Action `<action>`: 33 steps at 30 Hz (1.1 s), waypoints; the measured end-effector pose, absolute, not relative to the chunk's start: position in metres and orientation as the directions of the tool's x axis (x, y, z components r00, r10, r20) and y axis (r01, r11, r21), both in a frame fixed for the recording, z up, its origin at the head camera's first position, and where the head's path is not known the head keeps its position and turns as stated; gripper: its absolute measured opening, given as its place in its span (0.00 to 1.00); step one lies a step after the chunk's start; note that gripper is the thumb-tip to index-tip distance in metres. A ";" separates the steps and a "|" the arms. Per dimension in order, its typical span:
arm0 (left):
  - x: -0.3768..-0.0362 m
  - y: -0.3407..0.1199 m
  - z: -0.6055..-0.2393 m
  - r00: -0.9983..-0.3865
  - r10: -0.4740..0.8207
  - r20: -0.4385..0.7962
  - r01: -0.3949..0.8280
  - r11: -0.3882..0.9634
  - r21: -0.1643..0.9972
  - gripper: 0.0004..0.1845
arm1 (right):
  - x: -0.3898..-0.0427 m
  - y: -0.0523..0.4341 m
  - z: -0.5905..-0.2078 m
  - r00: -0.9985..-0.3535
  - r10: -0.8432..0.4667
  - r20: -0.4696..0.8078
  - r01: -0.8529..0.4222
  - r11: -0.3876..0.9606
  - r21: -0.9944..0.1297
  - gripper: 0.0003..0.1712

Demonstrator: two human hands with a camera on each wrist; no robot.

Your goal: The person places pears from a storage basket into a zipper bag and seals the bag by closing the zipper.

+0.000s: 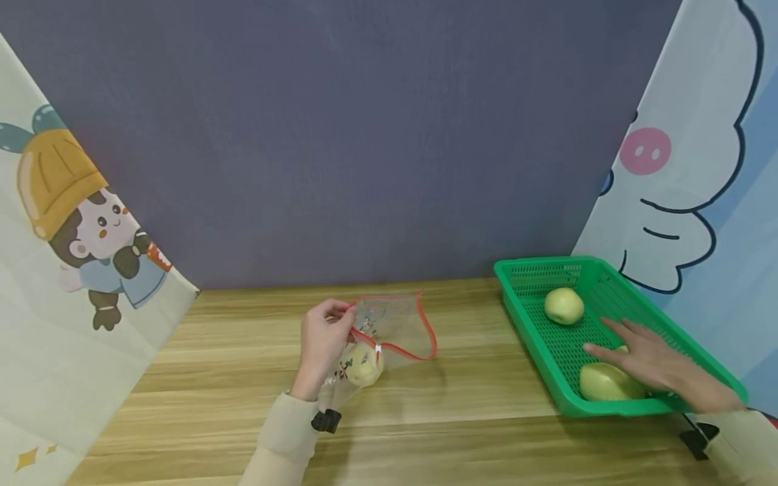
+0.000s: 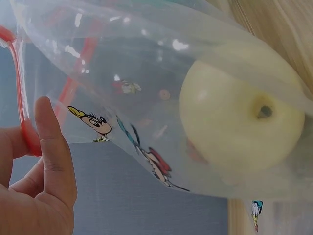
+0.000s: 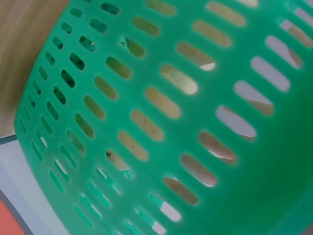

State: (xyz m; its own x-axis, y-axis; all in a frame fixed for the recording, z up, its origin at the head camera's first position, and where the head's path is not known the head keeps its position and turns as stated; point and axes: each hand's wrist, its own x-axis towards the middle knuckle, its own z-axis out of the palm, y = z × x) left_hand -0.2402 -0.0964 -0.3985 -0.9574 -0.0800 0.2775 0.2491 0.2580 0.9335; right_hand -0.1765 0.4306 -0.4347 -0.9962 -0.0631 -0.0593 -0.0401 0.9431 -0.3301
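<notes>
My left hand [image 1: 322,345] pinches the red zip edge of a clear zip bag [image 1: 398,322] between thumb and fingers. The bag's mouth gapes toward the right, with small cartoon prints on its film. Inside lies a round, pale yellow, apple-like fruit [image 2: 239,117], its dimpled end showing in the left wrist view. My right hand [image 1: 656,361] reaches over the green basket [image 1: 531,337] with its fingers extended. Below that hand lies yellow-green fruit [image 1: 604,383], partly covered by it. Farther back in the basket sits another pale yellow fruit [image 1: 564,306]. The basket's slotted wall [image 3: 161,127] hides the hand in the right wrist view.
A wooden table [image 1: 243,378] carries the bag and the basket. Behind it rises a dark grey-blue panel [image 1: 365,148]. Cartoon-printed sheets flank the table at left [image 1: 79,378] and right [image 1: 687,175].
</notes>
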 end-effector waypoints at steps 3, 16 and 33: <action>-0.240 -0.096 -0.398 -0.958 -0.078 0.275 0.248 0.255 0.935 0.04 | -0.177 0.433 -0.436 -0.995 -0.065 -0.077 -0.036 0.942 -0.332 0.51; -0.241 -0.096 -0.397 -0.959 -0.078 0.272 0.244 0.256 0.935 0.05 | -0.177 0.439 -0.445 -0.990 -0.080 -0.114 -0.036 0.936 -0.349 0.49; -0.242 -0.095 -0.398 -0.963 -0.065 0.263 0.239 0.257 0.936 0.05 | -0.183 0.442 -0.447 -0.979 -0.104 -0.178 -0.041 0.944 -0.326 0.46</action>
State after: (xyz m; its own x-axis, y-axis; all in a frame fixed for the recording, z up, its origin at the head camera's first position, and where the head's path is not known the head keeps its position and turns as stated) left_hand -0.2423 -0.0946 -0.3980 -0.9625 -0.0646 0.2635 0.2391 0.2569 0.9364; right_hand -0.1828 0.4417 -0.4473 -0.9785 -0.1037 -0.1781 -0.0407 0.9444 -0.3263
